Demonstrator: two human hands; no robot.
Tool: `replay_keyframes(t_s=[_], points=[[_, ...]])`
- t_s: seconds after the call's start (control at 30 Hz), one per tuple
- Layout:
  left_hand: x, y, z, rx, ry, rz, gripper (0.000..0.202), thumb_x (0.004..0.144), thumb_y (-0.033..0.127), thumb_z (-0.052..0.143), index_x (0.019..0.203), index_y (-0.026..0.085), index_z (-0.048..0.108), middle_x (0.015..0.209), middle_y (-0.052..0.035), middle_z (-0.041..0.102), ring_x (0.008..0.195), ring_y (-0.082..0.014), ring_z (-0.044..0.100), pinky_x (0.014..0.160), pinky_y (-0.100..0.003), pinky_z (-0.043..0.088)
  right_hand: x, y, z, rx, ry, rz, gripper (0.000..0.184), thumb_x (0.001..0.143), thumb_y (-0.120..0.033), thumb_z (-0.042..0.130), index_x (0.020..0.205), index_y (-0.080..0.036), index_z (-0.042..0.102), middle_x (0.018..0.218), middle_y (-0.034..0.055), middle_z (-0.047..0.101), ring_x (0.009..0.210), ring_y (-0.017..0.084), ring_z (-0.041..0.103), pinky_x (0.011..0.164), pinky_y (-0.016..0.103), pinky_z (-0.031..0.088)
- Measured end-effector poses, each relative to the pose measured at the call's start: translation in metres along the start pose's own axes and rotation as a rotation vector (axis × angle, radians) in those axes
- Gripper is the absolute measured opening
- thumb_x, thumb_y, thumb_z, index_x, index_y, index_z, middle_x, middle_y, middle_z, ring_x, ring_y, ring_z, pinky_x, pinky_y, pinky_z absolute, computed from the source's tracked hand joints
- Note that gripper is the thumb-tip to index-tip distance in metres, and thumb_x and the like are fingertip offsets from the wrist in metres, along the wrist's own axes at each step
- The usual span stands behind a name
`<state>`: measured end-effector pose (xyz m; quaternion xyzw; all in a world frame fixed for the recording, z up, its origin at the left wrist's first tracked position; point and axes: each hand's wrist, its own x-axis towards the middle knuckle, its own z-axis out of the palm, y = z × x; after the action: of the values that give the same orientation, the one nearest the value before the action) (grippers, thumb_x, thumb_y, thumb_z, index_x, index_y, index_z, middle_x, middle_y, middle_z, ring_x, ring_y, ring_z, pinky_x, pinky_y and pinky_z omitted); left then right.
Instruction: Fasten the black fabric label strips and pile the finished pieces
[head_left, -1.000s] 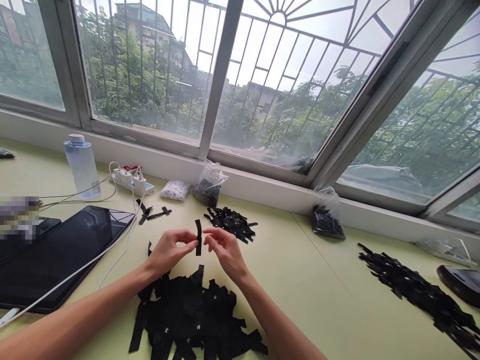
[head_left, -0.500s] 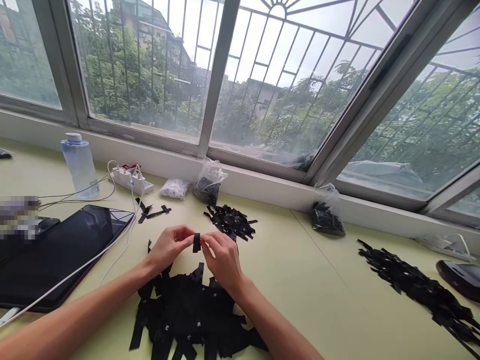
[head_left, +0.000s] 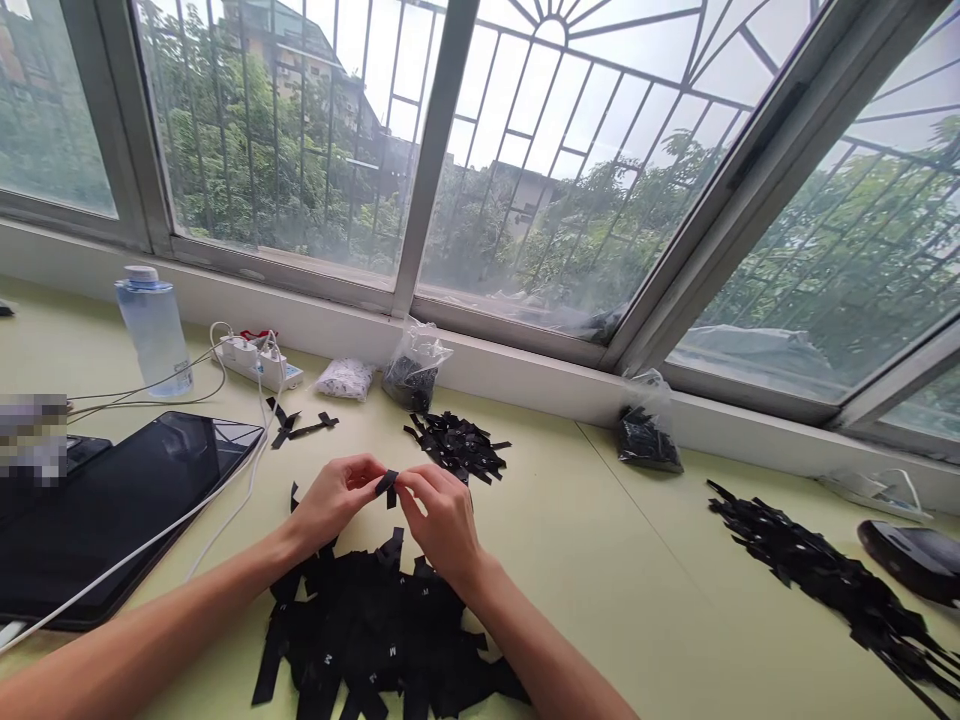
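Between my two hands is a short black fabric strip (head_left: 391, 492), one end hanging down. My left hand (head_left: 343, 500) pinches it from the left with thumb and fingers. From the other side my right hand (head_left: 441, 515) grips it at the fingertips, close against the left ones. Under my forearms spreads a large pile of black strips (head_left: 375, 620), some marked with small white letters such as M. A smaller heap of black strips (head_left: 459, 443) lies just beyond my hands.
To the left are a large black tablet (head_left: 142, 500), a water bottle (head_left: 155, 335) and a power strip (head_left: 259, 362) with cables. By the window sill stand a white packet (head_left: 343, 380) and clear bags of black pieces (head_left: 411, 380), (head_left: 649, 432). More black strips (head_left: 817, 570) lie at right.
The strip between my fingertips has turned and now looks bent or folded over at the top. Both hands stay nearly in place; the view has shifted slightly.
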<state>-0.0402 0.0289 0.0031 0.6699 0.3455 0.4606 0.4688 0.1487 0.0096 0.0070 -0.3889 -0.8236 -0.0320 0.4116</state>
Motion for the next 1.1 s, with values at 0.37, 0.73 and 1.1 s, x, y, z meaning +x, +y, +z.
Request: replay_keyframes(t_s=[0.37,0.73,1.1], points=[[-0.002,0.009,-0.002,-0.020,-0.016,-0.026,0.026,0.090,0.039,0.065,0.093,0.017,0.077,0.093,-0.0063,0.077,0.092,-0.0225,0.070,0.089,-0.032,0.054,0.000,0.006,-0.004,-0.009,0.015,-0.025,0.017,0.100,-0.019,0.055,0.100,-0.024,0.071,0.091,0.0057,0.072,0.083,0.019,0.064,0.078,0.032,0.047],[0.000,0.003,-0.005,-0.048,-0.046,0.003,0.026,0.087,0.038,0.070,0.101,0.018,0.078,0.101,-0.0075,0.078,0.096,-0.0238,0.073,0.091,-0.035,0.058,-0.003,0.006,-0.001,0.035,0.016,-0.047,0.021,0.100,-0.020,0.052,0.107,-0.025,0.071,0.094,0.0082,0.074,0.085,0.022,0.066,0.079,0.037,0.050],[0.001,-0.003,-0.006,-0.017,-0.038,0.012,0.026,0.086,0.039,0.071,0.098,0.017,0.078,0.096,-0.0078,0.078,0.089,-0.0221,0.072,0.084,-0.032,0.059,-0.005,0.001,0.005,0.217,-0.005,0.097,0.021,0.099,-0.023,0.051,0.106,-0.025,0.071,0.093,0.0060,0.074,0.075,0.018,0.066,0.067,0.030,0.052]])
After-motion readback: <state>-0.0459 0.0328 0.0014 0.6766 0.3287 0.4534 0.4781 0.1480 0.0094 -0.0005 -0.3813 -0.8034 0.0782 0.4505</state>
